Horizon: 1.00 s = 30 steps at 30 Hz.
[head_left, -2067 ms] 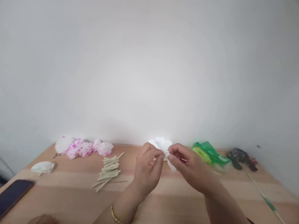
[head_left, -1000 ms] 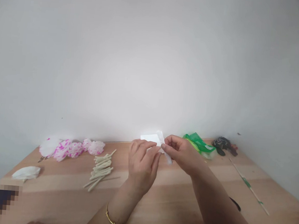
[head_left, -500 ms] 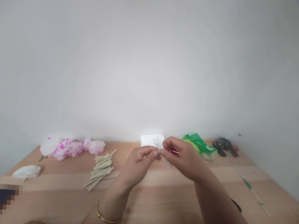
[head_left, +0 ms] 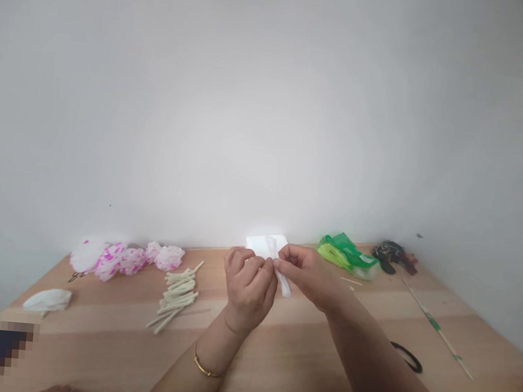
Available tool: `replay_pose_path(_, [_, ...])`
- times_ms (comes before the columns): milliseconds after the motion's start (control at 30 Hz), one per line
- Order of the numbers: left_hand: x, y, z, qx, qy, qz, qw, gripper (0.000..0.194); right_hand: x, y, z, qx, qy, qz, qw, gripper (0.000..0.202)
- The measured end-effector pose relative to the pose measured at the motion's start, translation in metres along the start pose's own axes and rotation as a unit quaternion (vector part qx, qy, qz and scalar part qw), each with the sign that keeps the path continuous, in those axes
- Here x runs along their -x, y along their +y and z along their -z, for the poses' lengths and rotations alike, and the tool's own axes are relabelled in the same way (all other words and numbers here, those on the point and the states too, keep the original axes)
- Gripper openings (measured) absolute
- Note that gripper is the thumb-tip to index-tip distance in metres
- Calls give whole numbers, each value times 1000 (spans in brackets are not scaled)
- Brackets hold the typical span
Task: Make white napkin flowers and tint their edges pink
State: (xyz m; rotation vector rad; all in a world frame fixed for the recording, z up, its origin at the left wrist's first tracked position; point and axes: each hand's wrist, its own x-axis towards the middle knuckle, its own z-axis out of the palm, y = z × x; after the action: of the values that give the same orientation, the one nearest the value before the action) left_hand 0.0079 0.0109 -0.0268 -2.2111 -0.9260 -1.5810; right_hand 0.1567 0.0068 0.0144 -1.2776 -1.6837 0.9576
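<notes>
My left hand (head_left: 250,289) is curled with its knuckles up, its fingers closed on a thin strip of white tissue paper (head_left: 285,284). Beside it, the thumb and forefinger of my right hand (head_left: 307,276) pinch together at the same strip, and the fingertips of both hands meet. One end of the strip hangs down between the hands, while another part sticks up in front of a folded white sheet stack (head_left: 257,244). The exact grip point is hidden by the fingers.
Left lie pink-and-white paper flowers (head_left: 132,260), pale sticks (head_left: 179,295) and a white paper piece (head_left: 47,300). Right are a green plastic bag (head_left: 347,251), a dark bundle (head_left: 392,256), a long stick with green tape (head_left: 432,322) and a black ring (head_left: 412,362). A wall stands behind.
My left hand has turned over, its knuckles now up, and closed more tightly. My right hand has shifted slightly left and down. A small red item with a pale stick at my right hand no longer shows.
</notes>
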Motion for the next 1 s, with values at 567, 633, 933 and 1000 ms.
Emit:
replay_pose_path(567, [-18, -10, 12, 469, -202, 320, 798, 17, 14, -16, 20, 267, 13, 328, 906, 14])
replay_pose_path(633, [-20, -7, 15, 372, -196, 243, 874, 15, 14, -15, 18, 240, 18, 292, 926, 8])
replay_pose_path(933, [-9, -4, 6, 62, -48, 7, 997, 14, 3, -1, 5, -60, -40, 28, 997, 27])
replay_pose_path(1000, [-12, -8, 7, 128, -69, 57, 988, 14, 2, 0, 8, -59, -14, 34, 998, 27])
